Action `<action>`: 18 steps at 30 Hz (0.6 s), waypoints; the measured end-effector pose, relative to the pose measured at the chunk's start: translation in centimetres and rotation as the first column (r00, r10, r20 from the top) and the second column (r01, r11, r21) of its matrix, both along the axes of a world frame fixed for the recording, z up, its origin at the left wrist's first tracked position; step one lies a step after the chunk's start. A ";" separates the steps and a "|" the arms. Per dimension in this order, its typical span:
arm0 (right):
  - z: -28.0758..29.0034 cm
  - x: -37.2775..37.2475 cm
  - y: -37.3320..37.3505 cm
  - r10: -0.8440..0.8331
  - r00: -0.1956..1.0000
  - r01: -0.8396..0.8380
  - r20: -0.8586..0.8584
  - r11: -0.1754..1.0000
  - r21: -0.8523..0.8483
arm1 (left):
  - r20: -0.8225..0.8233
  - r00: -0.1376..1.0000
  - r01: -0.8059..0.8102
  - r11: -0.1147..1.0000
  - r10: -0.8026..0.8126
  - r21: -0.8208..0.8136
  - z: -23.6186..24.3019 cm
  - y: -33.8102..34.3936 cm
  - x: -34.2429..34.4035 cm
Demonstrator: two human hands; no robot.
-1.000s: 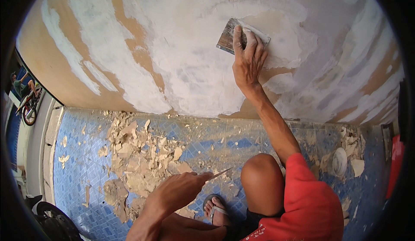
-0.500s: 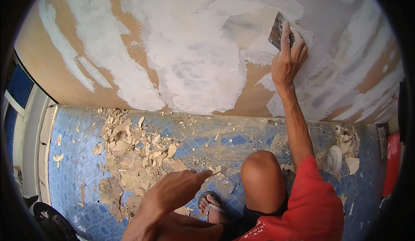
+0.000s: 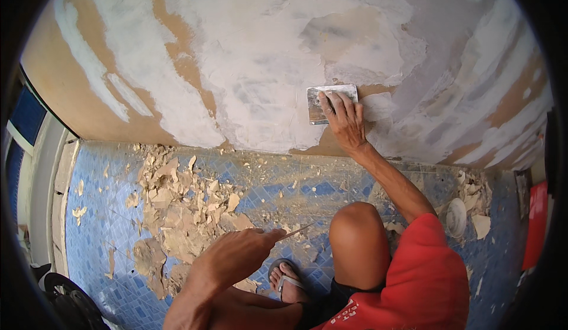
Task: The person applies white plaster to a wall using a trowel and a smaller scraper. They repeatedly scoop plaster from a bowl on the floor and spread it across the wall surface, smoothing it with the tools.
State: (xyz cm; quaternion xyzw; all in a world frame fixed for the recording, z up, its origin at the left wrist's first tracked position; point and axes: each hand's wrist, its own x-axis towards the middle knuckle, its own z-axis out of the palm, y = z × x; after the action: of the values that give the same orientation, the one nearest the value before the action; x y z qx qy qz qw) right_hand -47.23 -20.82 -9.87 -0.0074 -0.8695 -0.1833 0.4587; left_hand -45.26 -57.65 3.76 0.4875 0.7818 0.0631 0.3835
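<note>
A patchy wall (image 3: pixel 254 63) bears white and greyish filler over tan areas. Flat against it, near its lower middle, lies a squarish putty scraper (image 3: pixel 315 108) smeared with white. My right hand (image 3: pixel 346 117) grips this scraper, fingers spread across its face. Just above and to the right, tan wall shows between the filler patches. Lower left, my left hand (image 3: pixel 239 253) is closed in front of my body. From its fingertips sticks a thin, flat, brownish piece (image 3: pixel 296 231), seen edge-on; its kind I cannot make out.
Broken tan flakes (image 3: pixel 177 211) are heaped on the blue tiled floor (image 3: pixel 112 211). Beside my right arm a whitish round container (image 3: pixel 456 217) stands near more flakes. A red object (image 3: pixel 535 223) is at the far right; a black wheel-like thing (image 3: pixel 65 294) is lower left.
My right hand has brought the scraper down and left along the wall, turning it from tilted to nearly level. Filler now covers part of the tan patch there. The left hand has barely shifted.
</note>
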 end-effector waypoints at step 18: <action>-3.4 5.6 -0.2 0.064 0.945 0.000 0.322 0.981 -0.195 | -0.034 0.999 0.029 0.997 -0.027 0.068 -0.8 1.7 0.3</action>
State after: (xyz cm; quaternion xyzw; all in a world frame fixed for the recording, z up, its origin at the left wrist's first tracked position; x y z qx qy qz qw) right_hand -41.63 -21.04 -13.31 -0.0071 -0.9470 -0.0898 0.3083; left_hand -44.95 -55.90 3.00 0.5121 0.7786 0.0766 0.3545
